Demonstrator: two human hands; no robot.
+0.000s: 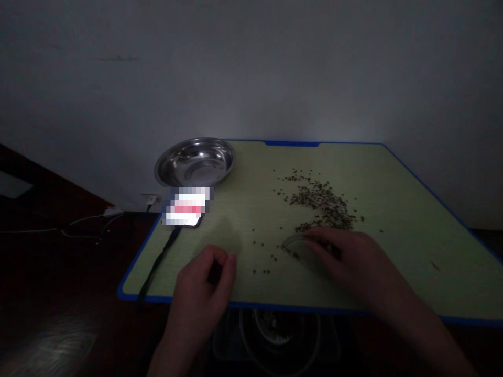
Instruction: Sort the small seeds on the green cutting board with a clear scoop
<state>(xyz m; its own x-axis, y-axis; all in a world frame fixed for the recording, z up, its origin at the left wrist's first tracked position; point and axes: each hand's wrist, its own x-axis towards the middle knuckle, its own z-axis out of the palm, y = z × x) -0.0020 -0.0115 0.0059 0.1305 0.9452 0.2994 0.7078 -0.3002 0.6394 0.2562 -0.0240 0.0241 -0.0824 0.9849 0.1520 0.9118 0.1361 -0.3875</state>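
Small dark seeds or beans (324, 203) lie in a loose heap on the pale green tabletop (251, 173). My right hand (349, 251) is at the near edge of the heap, its thumb and fingers pinched on a thin, curved, see-through piece (294, 238). That piece touches the table, and a few seeds lie along its curve; its kind cannot be made out. Left of the scattered seeds, my left hand (204, 283) is closed just over the table's near edge, thumb against the curled fingers. Whatever may be inside it is hidden.
A shiny metal basin (196, 162) stands at the table's back left. In front of it lies a lit phone (186, 207) with a dark strap (159, 262). Below the near edge is a round pot or bowl (281, 340) holding some small bits. A wall rises behind.
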